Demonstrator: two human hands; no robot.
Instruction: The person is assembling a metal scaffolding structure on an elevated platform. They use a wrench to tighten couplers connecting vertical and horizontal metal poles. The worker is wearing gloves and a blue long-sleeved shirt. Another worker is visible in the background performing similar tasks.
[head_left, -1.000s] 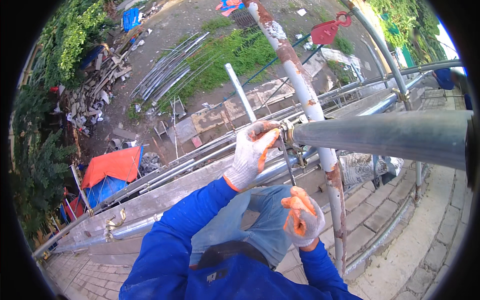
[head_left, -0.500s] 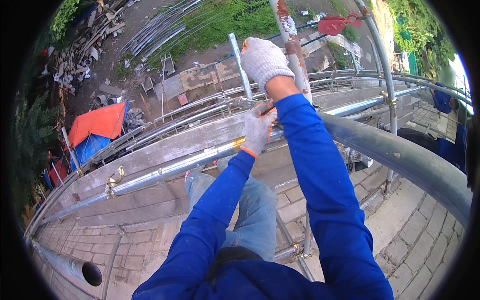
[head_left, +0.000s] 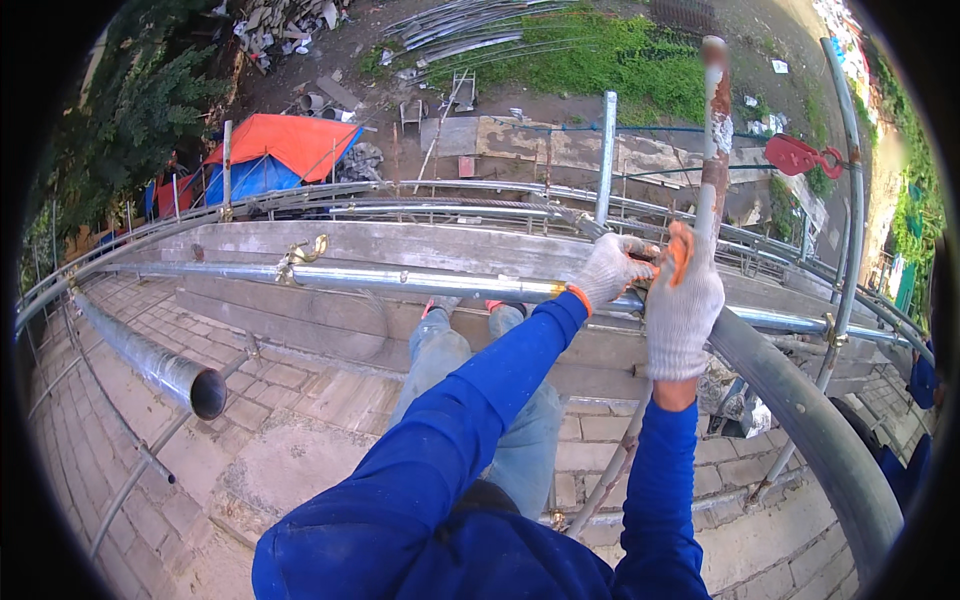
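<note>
My left hand (head_left: 608,270), in a pale knit glove with orange at the fingers and cuff, is closed at the foot of a rust-patched upright post (head_left: 714,150). Its thumb and fingertips come together around something small that I cannot make out. Right beside it, my right hand (head_left: 686,305) wears a matching glove and is curled closed in front of the post; whatever it holds is hidden. A twisted cable (head_left: 470,203) runs from the left toward my left hand. Below the hands passes a shiny horizontal scaffold pipe (head_left: 430,280), and a short upright pipe (head_left: 606,160) stands just beyond.
A thick grey pipe (head_left: 800,400) curves down at the right. An open-ended pipe (head_left: 208,392) lies at the left, and a brass-coloured clamp (head_left: 302,252) sits on the scaffold. A red hook block (head_left: 795,156) hangs beyond. Far below is an orange tarp (head_left: 285,142).
My right hand has come down from above the short upright pipe to beside my left hand. The view has turned, so the scaffold now lies more level.
</note>
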